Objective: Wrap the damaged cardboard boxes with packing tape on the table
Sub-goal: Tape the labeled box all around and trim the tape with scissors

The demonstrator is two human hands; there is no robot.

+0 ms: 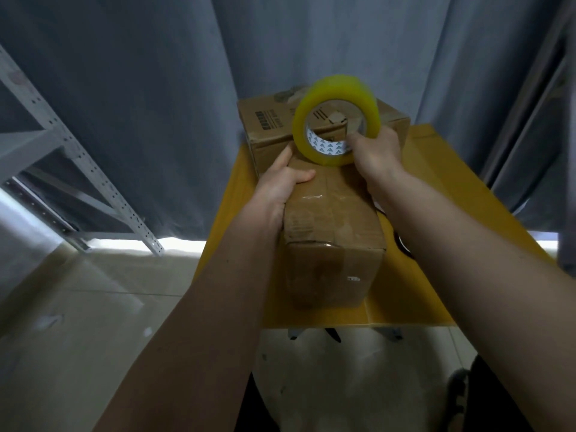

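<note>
Yellow table (436, 182) bore your stiff, light box (330, 226); left hand (280, 185) gripped its edge, right hand (374, 151) pinched the tape (335, 120).

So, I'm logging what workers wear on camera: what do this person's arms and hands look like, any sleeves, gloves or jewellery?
Both forearms are bare right up to the bottom edge of the picture, with no sleeve in view. The left hand and the right hand wear no gloves. No watch, bracelet or ring shows on either wrist or on the fingers that can be seen; some fingers are hidden.
</note>
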